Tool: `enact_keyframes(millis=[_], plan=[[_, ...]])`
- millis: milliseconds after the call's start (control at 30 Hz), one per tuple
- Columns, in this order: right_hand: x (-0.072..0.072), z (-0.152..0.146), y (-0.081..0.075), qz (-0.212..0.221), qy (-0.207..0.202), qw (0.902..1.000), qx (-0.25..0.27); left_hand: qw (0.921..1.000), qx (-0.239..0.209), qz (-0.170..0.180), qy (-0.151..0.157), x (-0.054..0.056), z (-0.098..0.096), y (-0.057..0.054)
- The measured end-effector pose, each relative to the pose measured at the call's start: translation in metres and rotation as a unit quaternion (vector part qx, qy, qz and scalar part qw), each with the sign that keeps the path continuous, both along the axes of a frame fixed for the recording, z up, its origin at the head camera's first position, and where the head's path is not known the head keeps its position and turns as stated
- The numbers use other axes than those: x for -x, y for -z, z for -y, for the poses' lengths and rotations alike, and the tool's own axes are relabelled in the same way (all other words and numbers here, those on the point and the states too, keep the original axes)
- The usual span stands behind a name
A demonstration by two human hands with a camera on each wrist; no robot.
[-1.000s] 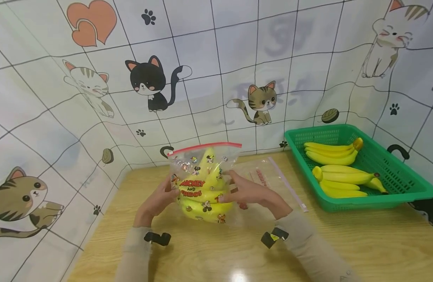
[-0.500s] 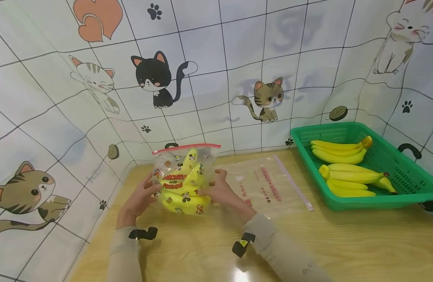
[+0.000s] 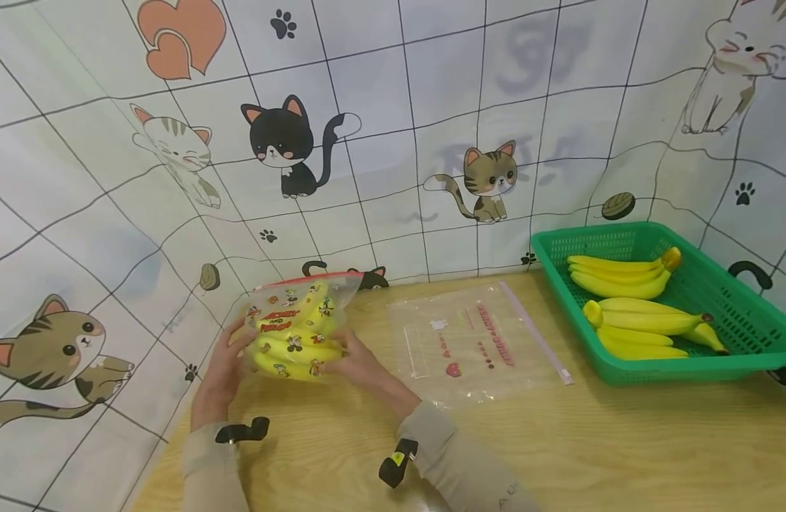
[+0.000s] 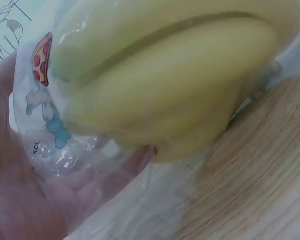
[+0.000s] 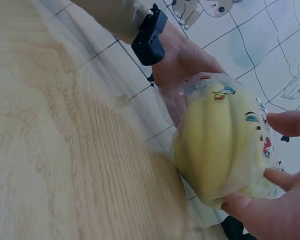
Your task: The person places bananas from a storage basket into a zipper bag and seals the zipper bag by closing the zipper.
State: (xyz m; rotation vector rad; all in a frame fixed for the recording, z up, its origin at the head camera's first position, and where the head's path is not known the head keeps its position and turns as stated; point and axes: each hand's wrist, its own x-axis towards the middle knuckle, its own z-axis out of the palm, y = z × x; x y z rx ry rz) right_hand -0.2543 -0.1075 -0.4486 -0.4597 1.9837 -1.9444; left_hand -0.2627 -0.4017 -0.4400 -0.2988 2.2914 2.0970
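A clear zip bag (image 3: 279, 318) with a red zip edge and cartoon prints holds yellow bananas (image 3: 297, 350). It sits at the back left of the wooden table, near the wall. My left hand (image 3: 222, 366) holds its left side; in the left wrist view the fingers (image 4: 132, 162) curl under the bananas through the film. From the right, my right hand (image 3: 359, 364) grips the bag, thumb and fingers spread over the bananas in the right wrist view. A second zip bag (image 3: 460, 341), flat and with a lilac zip edge, lies on the table to the right.
A green basket (image 3: 693, 366) with two bunches of bananas (image 3: 636, 316) stands at the right, against the wall. A cat-print wall covering (image 3: 380, 156) closes off the back and both sides of the wooden table (image 3: 598, 448).
Both hands have carried the bag of bananas left and set it lower, its top leaning back. The flat bag, partly covered before, now shows whole. The basket stays in place.
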Motion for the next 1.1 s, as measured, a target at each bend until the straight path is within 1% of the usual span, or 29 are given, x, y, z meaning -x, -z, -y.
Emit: enact_keyframes(millis=[67, 167, 267, 367, 467, 600, 700, 767, 833, 933, 1000, 1100], plan=[[0.002, 0.003, 0.001, -0.005, -0.01, 0.9995, 0.029, 0.9995, -0.019, 0.014, -0.019, 0.0, 0.0, -0.003], [0.002, 0.006, 0.003, -0.007, -0.041, 0.9973, 0.061, 0.9983, -0.027, 0.028, -0.042, -0.003, -0.003, -0.009], [0.003, 0.007, 0.006, 0.003, -0.07, 0.9949, 0.072, 0.9975, -0.024, 0.034, -0.057, -0.007, -0.006, -0.015], [0.001, 0.005, 0.007, 0.017, -0.083, 0.9947, 0.059, 0.997, -0.025, 0.038, -0.063, -0.008, -0.007, -0.016], [0.0, 0.003, 0.007, 0.032, -0.091, 0.9951, 0.02, 0.9964, -0.012, 0.04, -0.074, -0.007, -0.007, -0.014], [-0.003, 0.001, 0.007, 0.052, -0.098, 0.9937, -0.018, 0.993, 0.04, 0.057, -0.095, -0.003, -0.007, -0.01], [-0.005, 0.001, 0.008, 0.057, -0.093, 0.9937, -0.025, 0.9909, 0.074, 0.068, -0.089, 0.001, -0.007, -0.008], [-0.005, 0.001, 0.008, 0.055, -0.092, 0.9939, -0.026, 0.9902, 0.095, 0.072, -0.072, 0.004, -0.006, -0.007], [-0.006, 0.001, 0.008, 0.046, -0.099, 0.9937, -0.026, 0.9898, 0.104, 0.078, -0.058, 0.004, -0.007, -0.005], [-0.008, 0.005, 0.009, 0.03, -0.111, 0.9929, -0.03, 0.9895, 0.096, 0.093, -0.054, 0.002, -0.005, -0.001], [-0.01, 0.006, 0.009, 0.021, -0.119, 0.9919, -0.039, 0.9892, 0.083, 0.103, -0.064, 0.0, -0.004, 0.002], [-0.011, 0.007, 0.01, 0.024, -0.123, 0.9909, -0.05, 0.9886, 0.071, 0.105, -0.081, -0.001, -0.003, 0.004]])
